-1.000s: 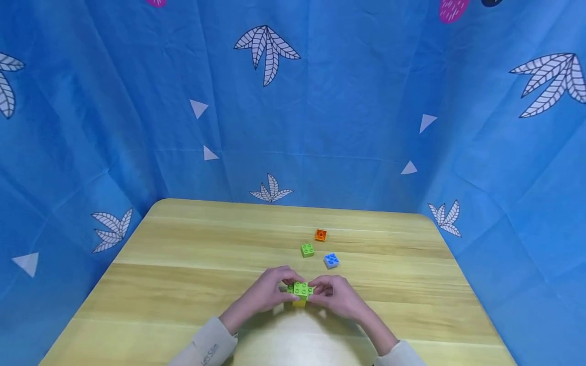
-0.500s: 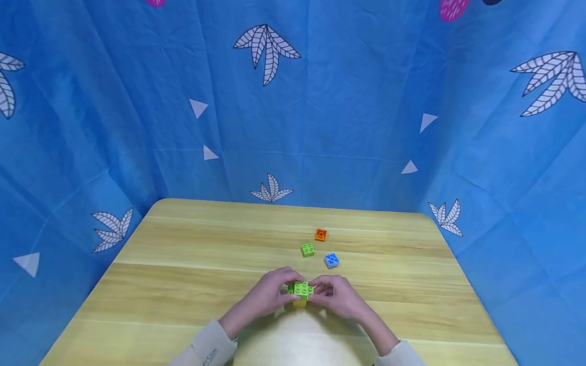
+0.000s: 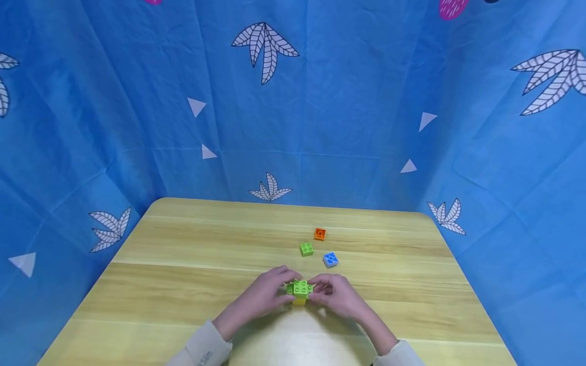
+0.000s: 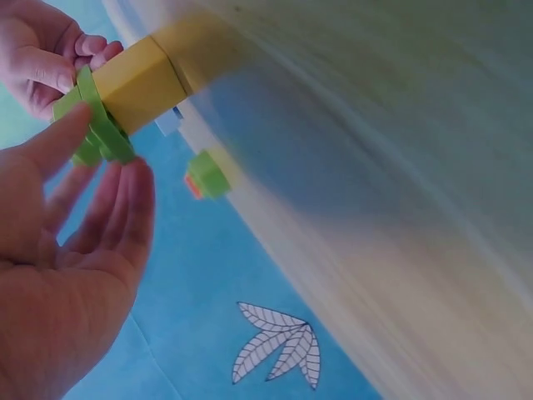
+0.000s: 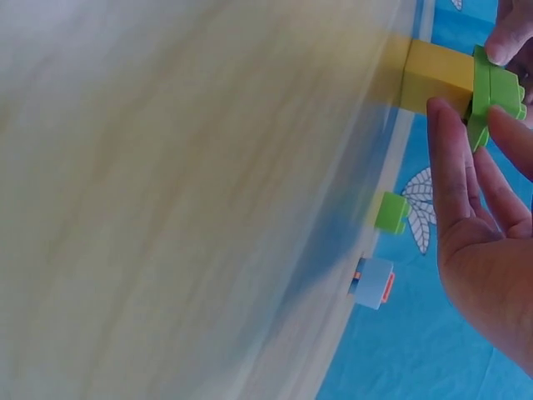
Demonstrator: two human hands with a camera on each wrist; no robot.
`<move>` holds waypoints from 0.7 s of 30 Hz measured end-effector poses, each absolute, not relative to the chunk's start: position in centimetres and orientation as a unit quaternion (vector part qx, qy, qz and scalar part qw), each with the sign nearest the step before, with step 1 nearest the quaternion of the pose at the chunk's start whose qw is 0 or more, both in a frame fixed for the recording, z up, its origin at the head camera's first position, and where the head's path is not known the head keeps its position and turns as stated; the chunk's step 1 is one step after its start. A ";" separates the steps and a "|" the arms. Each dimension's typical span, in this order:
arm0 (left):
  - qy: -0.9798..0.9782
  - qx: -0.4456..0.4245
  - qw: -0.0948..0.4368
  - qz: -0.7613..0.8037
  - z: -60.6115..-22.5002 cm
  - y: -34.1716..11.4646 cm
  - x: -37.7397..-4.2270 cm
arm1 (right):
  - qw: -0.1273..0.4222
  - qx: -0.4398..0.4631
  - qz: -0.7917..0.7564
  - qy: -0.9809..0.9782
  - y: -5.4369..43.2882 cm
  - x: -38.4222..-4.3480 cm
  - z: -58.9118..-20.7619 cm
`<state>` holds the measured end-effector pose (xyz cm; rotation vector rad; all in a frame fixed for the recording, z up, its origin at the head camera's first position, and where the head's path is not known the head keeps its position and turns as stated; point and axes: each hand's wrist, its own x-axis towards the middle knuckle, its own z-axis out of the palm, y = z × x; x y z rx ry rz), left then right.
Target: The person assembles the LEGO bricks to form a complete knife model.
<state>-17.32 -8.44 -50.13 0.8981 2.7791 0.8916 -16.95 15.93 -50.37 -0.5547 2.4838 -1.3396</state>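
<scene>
A stack of toy building bricks stands on the table (image 3: 192,284) between the two hands. Its base is a tall yellow brick (image 4: 137,83). Across that lies a wider green brick (image 3: 290,288), overhanging on both sides, topped by a smaller green brick (image 3: 300,288) with studs up. At the left overhang, the left hand (image 3: 267,292) pinches the wide green brick with thumb in front and fingers behind. The right hand (image 3: 336,295) pinches its right end likewise. In the right wrist view, the right hand (image 5: 479,208) shows its fingertips at the green edge above the yellow brick.
Beyond the stack lie a small green brick (image 3: 306,249), a blue brick (image 3: 330,260) and an orange brick (image 3: 320,234), the latter showing its hollow underside. A blue patterned curtain (image 3: 348,112) hangs behind the table and along both sides.
The left hand has shifted slightly left, showing more of the wide green brick's left studs. The right hand and the stack hold nearly still. The loose bricks lie as before.
</scene>
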 end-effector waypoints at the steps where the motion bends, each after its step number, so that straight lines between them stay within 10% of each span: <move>1: 0.908 0.293 0.044 0.295 -50.1 -8.5 -17.3 | 0.131 -0.190 -0.461 0.857 16.0 -16.9 -50.4; 21: 0.897 0.281 0.055 0.338 -50.3 -9.1 -17.4 | 0.063 -0.155 -0.470 0.867 17.1 -18.4 -49.8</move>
